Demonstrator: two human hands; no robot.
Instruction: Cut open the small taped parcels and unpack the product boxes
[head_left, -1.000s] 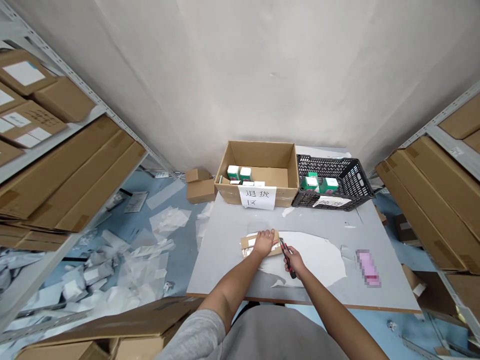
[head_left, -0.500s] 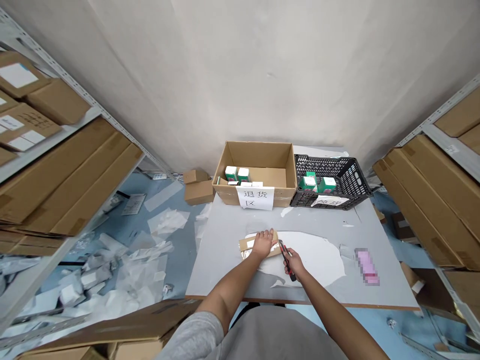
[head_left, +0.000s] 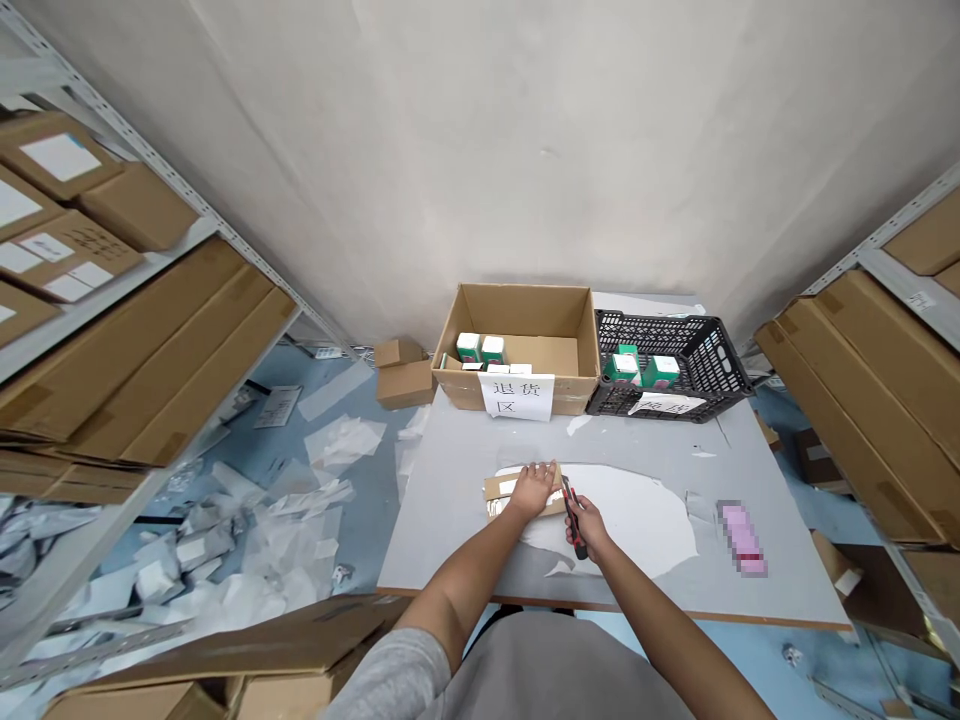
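My left hand (head_left: 533, 488) lies across a small flat cardboard box (head_left: 497, 489) on the table, its fingers reaching over the far edge and holding it down. White labels show on the box, and part of it is hidden under the hand. In my right hand (head_left: 589, 529) is a red and black utility knife (head_left: 576, 535), gripped by the handle. The knife's front end is at the box's right end; whether it touches I cannot tell. A torn white sheet (head_left: 637, 520) lies on the tabletop beside and under them.
An open carton (head_left: 525, 300) with a paper sign and green-white boxes stands at the table's back. To its right is a black crate (head_left: 720, 365) holding similar boxes. A blurred pink item (head_left: 742, 540) lies at right. Loaded shelves flank both sides; wrapping scraps (head_left: 225, 590) litter the left floor.
The whole view has shifted slightly. My right hand and the knife have moved a little relative to the box, the knife now standing steeper; my left hand stays on the box.
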